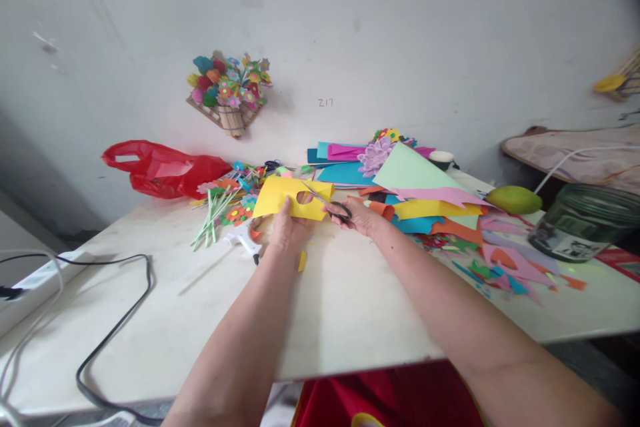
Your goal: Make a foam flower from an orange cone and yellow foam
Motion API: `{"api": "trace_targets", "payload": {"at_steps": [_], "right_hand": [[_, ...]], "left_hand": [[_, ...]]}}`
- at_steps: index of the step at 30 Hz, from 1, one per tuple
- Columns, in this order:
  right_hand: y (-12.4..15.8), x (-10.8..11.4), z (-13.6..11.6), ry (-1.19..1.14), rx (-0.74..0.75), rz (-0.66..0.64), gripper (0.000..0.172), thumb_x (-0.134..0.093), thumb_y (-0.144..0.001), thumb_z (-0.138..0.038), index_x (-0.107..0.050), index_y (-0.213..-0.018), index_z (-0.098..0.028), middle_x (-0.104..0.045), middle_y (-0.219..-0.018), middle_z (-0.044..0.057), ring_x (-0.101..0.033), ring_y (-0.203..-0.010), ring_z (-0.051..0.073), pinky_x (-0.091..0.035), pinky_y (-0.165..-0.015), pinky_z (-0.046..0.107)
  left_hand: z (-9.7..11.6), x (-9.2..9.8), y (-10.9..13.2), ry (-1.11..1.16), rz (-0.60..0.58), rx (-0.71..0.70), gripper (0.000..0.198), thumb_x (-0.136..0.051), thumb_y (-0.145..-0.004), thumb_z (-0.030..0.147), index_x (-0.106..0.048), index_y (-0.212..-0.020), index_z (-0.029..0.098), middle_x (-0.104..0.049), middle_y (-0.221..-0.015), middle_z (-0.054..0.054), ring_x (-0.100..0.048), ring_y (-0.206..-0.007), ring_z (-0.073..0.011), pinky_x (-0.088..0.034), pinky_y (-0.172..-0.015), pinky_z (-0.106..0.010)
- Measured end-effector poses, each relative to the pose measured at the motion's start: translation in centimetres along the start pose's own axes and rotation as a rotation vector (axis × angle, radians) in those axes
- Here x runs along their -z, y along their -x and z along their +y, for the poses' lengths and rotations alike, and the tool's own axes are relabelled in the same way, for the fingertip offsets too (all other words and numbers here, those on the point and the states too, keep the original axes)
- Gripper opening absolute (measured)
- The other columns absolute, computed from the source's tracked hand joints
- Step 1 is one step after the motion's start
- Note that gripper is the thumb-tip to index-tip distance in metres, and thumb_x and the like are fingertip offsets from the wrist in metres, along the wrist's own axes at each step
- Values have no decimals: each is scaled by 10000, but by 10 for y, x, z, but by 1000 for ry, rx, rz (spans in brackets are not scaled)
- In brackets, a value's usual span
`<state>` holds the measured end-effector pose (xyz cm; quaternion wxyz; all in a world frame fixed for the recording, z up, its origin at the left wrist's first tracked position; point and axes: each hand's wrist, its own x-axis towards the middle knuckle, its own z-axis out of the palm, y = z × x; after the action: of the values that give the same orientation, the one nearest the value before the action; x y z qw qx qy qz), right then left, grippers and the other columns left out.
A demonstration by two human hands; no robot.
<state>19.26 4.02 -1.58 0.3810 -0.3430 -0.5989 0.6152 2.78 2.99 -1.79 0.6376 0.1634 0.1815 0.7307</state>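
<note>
My left hand (287, 230) grips the lower edge of a yellow foam sheet (280, 195), held up over the white table (350, 307); the sheet has a round hole cut in it. My right hand (357, 215) is closed on black-handled scissors (327, 203), whose blades point left into the hole. A small yellow cut-out piece (301, 260) lies on the table just below my left wrist. A white glue gun (243, 239) rests to the left of that hand.
Coloured foam sheets and scraps (435, 213) pile up at the right, with a green mango (514, 200) and a dark glass jar (583, 223). Foam flowers on green sticks (220, 203) and a red plastic bag (163, 169) sit left. A black cable (115, 327) crosses the left side.
</note>
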Motion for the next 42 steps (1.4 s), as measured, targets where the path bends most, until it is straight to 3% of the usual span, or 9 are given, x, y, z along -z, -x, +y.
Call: {"api": "trace_targets", "payload": {"at_steps": [7,14,30,42], "right_hand": [[1,-1,-4,42,-3,-16,270,-662,-679,-374,-541,-619,-140,-482,-475,-40,-338,-369,37,-216,-344,182],[0,1,-1,82,20,-42,273,-669,-667,-373,-525,-621,-146,-483,-484,-44,-349,-376,39,-226,-348,180],[-1,0,-2,110,48,-96,317,-678,-655,-403,-486,-588,-160,-455,-464,-53,-329,-369,37,-219,-330,183],[0,0,-5,73,14,-71,303,-648,-660,-368,-623,-854,-138,-460,-468,-58,-370,-367,53,-224,-307,172]], "left_hand": [[5,-4,5,-27,23,14,311,-475,-858,163,-508,-1167,183,-668,-1014,-87,-675,-833,-194,-520,-830,-348],[7,1,1,-49,66,-29,335,-486,-840,123,-514,-1164,199,-663,-1038,-68,-653,-917,-185,-513,-847,-311],[9,6,-5,-86,103,-9,328,-485,-820,130,-498,-1144,185,-661,-976,-76,-657,-878,-193,-510,-836,-342],[11,4,-1,-105,93,-5,322,-498,-801,122,-505,-1122,145,-669,-882,-88,-667,-767,-192,-519,-796,-349]]}}
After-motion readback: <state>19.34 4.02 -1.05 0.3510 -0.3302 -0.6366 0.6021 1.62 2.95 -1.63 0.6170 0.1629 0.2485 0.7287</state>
